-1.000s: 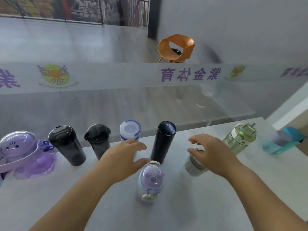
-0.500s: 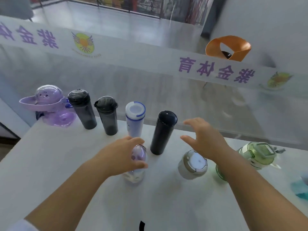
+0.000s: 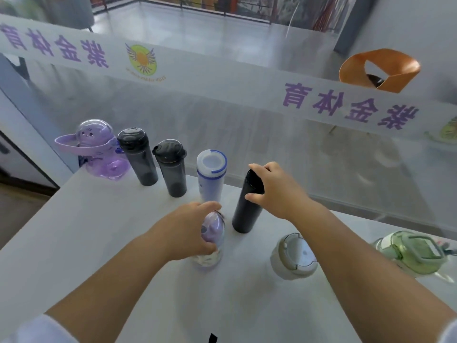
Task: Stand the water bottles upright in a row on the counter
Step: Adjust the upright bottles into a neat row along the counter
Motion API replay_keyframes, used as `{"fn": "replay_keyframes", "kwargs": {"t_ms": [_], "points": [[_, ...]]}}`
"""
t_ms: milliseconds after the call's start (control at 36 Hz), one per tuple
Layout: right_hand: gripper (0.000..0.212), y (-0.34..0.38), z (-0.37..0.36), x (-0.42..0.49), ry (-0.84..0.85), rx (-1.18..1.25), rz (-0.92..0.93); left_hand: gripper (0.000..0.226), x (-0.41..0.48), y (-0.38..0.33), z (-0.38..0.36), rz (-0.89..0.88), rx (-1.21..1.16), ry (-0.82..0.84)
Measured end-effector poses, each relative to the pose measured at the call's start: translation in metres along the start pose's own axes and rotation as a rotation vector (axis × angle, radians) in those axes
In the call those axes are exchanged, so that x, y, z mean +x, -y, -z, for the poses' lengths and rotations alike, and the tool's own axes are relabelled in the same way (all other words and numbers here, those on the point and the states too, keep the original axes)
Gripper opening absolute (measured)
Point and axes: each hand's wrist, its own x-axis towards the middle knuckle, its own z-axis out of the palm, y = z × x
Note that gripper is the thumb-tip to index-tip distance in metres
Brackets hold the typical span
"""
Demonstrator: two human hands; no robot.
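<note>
The left hand (image 3: pixel 188 231) is curling around a small purple bottle (image 3: pixel 211 240) that is standing on the white counter (image 3: pixel 99 243); the fingers are wrapping over its domed top and upper body, closed onto it, with the thumb low on the near side. The right hand (image 3: pixel 274 189) is gripping the cap end of a tall black bottle (image 3: pixel 247 201), thumb on the front of the body and fingers hooking over the top, so the hand is partly closed around it. That bottle is standing upright, just right of the purple one and apart from it.

Behind the hands, along the counter's far edge, a row is standing upright: a purple cartoon bottle (image 3: pixel 99 147) with a wide brim at the left end, then two dark smoky bottles (image 3: pixel 138 157) (image 3: pixel 171 168), then a white bottle with a blue ring (image 3: pixel 211 177) on its lid. To the right, nearer the person, a grey-white bottle (image 3: pixel 293 258) is standing beside the right forearm, and a green bottle (image 3: pixel 415 253) is sitting near the right edge; whether it is upright I cannot tell. An orange chair (image 3: pixel 380 69) is showing beyond the glass.
</note>
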Motion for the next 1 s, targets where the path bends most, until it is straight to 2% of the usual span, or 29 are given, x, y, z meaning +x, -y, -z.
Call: {"fn": "replay_keyframes", "kwargs": {"t_ms": [389,583,722,1000], "points": [[0.070,-0.058,0.026,-0.026,-0.021,0.006,-0.166,0.083,0.070,-0.042,-0.012,-0.071,-0.012,0.000],[0.069,-0.075,0.032,-0.027,-0.078,0.015,-0.217,0.066,0.108,-0.059,-0.013,-0.079,0.049,-0.060],[0.067,-0.080,0.033,-0.020,-0.117,0.009,-0.224,0.066,0.131,-0.065,-0.014,-0.055,0.032,-0.096],[0.073,-0.084,0.040,-0.005,-0.091,0.007,-0.228,0.066,0.157,-0.071,-0.010,-0.016,-0.015,-0.052]]}}
